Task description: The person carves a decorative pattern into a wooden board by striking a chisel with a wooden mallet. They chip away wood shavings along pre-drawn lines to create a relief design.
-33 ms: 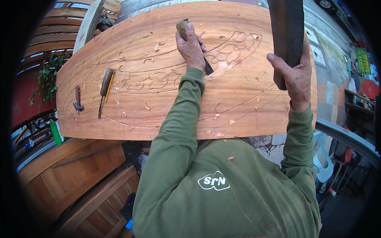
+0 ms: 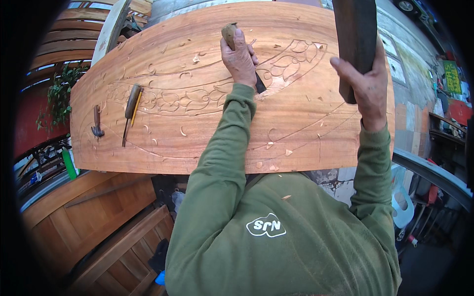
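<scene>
A broad wooden panel [image 2: 296, 118] lies before me, carved with a curving band of floral outlines [image 2: 207, 97]. My left hand [image 2: 240, 61] is wrapped round the wooden handle of a chisel [image 2: 260, 85]. The chisel leans, its dark blade meeting the panel at a pale, freshly cut patch [image 2: 279, 85] within the carving. Raised above the panel's right side, my right hand [image 2: 370, 91] grips a dark, thick wooden mallet [image 2: 354, 44]. The mallet's upper end runs out of the picture.
On the panel's left lie a small claw hammer [image 2: 97, 123], another chisel [image 2: 131, 111] and a yellow pencil [image 2: 137, 106]. Curled shavings and chips [image 2: 289, 153] are scattered about. Wooden door panels [image 2: 89, 212] stand below left, a leafy plant [image 2: 60, 98] beyond the left edge, a pale blue plastic chair [image 2: 402, 204] at right.
My right hand and the mallet have risen slightly, toward the top of the picture. My left hand and the chisel stay almost where they were.
</scene>
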The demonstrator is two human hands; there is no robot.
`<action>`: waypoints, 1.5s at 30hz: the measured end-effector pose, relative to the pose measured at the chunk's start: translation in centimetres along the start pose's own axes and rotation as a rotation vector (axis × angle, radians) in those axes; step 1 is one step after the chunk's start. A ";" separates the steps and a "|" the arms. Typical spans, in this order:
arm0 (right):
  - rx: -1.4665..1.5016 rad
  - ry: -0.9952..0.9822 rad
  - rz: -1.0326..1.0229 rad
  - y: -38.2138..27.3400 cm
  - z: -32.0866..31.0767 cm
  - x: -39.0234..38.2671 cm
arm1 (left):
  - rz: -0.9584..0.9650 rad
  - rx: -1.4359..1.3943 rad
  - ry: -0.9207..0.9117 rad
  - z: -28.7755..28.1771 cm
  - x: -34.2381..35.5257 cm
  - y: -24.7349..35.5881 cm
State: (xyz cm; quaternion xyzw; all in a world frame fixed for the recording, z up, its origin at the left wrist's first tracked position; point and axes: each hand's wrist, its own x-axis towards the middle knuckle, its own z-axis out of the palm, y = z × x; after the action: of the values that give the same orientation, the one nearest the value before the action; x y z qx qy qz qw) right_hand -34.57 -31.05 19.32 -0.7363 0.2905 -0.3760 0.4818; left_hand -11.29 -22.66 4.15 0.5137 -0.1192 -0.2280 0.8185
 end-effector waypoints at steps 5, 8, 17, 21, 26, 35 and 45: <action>-0.233 -0.394 -0.182 1.2 4.3 10.4 | -0.009 0.022 -0.033 0.8 0.0 -0.4; -0.890 -0.762 -0.241 1.0 8.2 14.5 | 0.011 0.033 -0.042 0.0 0.3 -0.7; -0.443 -0.736 -0.236 4.1 9.4 17.8 | -0.052 0.029 -0.019 0.6 0.1 -1.1; -0.826 -1.036 -0.241 1.6 9.5 18.4 | -0.084 0.054 -0.003 -0.1 -0.2 -1.0; -0.306 -0.728 -0.267 4.1 8.7 18.1 | -0.057 0.036 0.025 0.4 -0.5 -0.6; -0.730 -0.796 -0.333 3.3 8.4 17.6 | -0.046 0.076 -0.007 0.3 -0.6 -1.0; -0.668 -0.856 -0.381 4.0 5.7 14.8 | -0.027 0.128 -0.030 0.2 -2.6 1.7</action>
State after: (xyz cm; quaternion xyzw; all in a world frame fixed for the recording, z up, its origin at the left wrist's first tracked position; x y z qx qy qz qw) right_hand -21.97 -41.43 18.27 -0.9744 0.0348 -0.0128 0.2216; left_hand -13.19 -20.93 5.87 0.5631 -0.1391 -0.2386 0.7789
